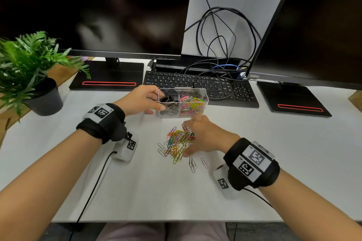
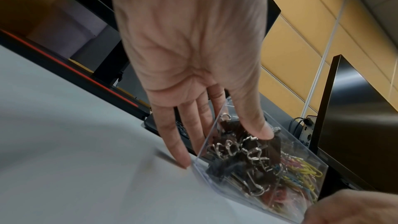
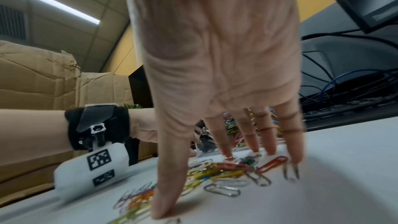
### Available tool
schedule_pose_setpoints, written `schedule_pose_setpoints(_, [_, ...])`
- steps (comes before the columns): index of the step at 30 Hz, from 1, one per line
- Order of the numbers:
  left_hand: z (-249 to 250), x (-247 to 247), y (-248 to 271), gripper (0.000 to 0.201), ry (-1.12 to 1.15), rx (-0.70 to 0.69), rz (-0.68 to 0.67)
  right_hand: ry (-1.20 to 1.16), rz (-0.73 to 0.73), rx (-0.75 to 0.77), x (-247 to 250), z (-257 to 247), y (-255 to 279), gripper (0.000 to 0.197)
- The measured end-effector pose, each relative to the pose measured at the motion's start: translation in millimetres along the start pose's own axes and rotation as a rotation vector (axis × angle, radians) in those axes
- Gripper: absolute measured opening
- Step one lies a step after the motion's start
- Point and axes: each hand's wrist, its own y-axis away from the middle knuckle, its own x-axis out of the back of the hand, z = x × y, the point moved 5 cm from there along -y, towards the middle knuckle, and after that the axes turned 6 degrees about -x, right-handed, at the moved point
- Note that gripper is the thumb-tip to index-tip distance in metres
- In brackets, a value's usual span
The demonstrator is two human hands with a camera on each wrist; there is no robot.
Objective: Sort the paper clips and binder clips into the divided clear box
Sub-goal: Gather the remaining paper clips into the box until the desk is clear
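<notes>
we can read letter legends on the keyboard [image 1: 199, 87], with q, w, e, r, t, y along one row. a small pale logo sits on the right monitor's bezel [image 1: 254, 75], too blurred to read. the wrist bands carry square black-and-white code markers [image 1: 101, 112], not words.

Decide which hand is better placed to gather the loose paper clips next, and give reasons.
Right. The right hand is spread over the loose paper clips on the desk, while the left hand holds the clear box steady.

right hand [image 1: 203, 135] blurred, covering part of paper clips [image 1: 176, 143]
</notes>
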Motion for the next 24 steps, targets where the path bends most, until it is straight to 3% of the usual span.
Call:
schedule_pose_setpoints(5, [-0.9, 0.2, -0.4, 0.025, 0.006, 0.002, -0.006, -0.012, 0.024, 0.127, 0.2, -16.8, -2.7, 0.060])
schedule_pose_setpoints(13, [-1.0, 0.1, -0.9, 0.029, -0.001, 0.003, -0.011, -0.087, 0.116, 0.115, 10.3, -14.8, -9.8, 0.016])
schedule_pose_setpoints(24, [-4.2, 1.3, -2.1, 0.026, 0.012, -0.009, -0.011, -0.306, 0.139, 0.082, 19.5, 3.7, -14.8, 0.009])
